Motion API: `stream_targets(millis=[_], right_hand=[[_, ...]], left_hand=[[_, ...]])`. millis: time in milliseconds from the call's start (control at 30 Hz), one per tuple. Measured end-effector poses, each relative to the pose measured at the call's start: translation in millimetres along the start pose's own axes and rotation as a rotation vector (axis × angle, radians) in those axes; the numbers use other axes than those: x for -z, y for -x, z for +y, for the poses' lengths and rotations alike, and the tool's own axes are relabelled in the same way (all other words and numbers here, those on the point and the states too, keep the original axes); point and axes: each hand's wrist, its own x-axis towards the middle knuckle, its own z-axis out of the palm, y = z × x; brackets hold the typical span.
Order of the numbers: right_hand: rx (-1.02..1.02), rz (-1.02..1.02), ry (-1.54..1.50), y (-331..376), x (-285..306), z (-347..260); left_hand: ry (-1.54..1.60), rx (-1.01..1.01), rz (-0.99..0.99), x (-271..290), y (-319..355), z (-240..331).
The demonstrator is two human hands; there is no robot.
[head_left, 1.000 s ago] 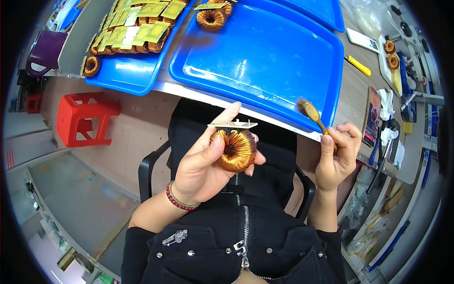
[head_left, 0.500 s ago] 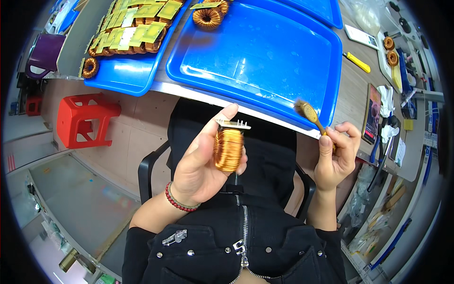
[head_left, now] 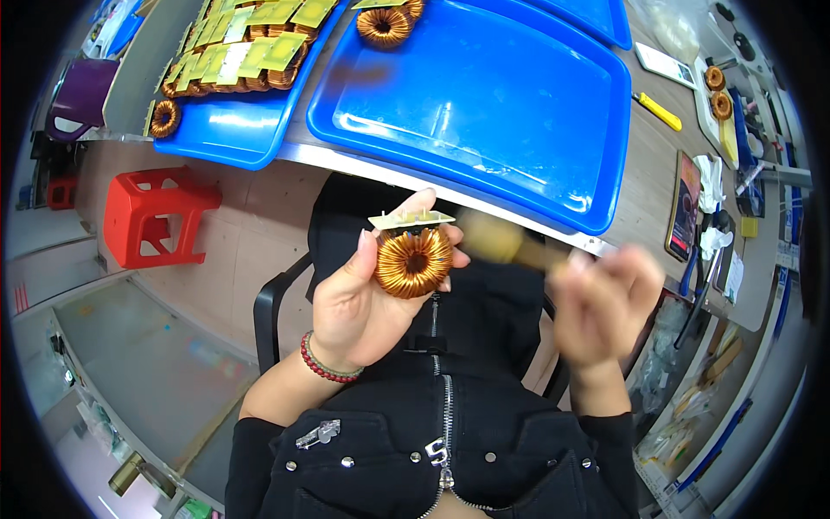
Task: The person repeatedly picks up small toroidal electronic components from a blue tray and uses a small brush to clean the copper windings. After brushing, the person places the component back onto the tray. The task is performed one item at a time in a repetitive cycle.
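Observation:
A copper-wound toroidal coil faces up with its hole showing, a pale yellow board with metal pins on its far side. My left hand is closed around the coil, thumb on its left and fingertips showing at its right. To the right, my right hand grips a small brush, both smeared by motion. The brush's head points left toward the coil, with a small gap between them.
A large blue tray lies on the table, coils at its upper left corner. Another blue tray holds rows of coils with yellow boards. A yellow-handled cutter and a phone lie right; a red stool stands left.
My left hand has turned the coil from its side to show its hole. The brush in my right hand has swung left and down, close to the coil.

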Motion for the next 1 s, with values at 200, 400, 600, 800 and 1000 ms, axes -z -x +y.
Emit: stream_targets(millis=[200, 400, 600, 800, 1000], right_hand=[[-0.083, 0.056, 0.058, -15, 2, 7], [-0.181, -0.810, -0.567, -19, 4, -16], [-0.194, -0.262, -0.526, -24, -3, -19], [-0.196, 0.028, -0.045, -36, -12, 7], [-0.823, -0.146, -1.416, -29, 6, -9]], left_hand=[[-0.027, 0.011, -0.018, -1, 2, 5], [-0.097, -0.033, -0.009, -5, -1, 11], [0.028, -0.024, -0.042, -2, -1, 12], [0.158, 0.005, -0.076, 5, 2, 18], [0.028, -0.080, -0.054, 3, 1, 20]])
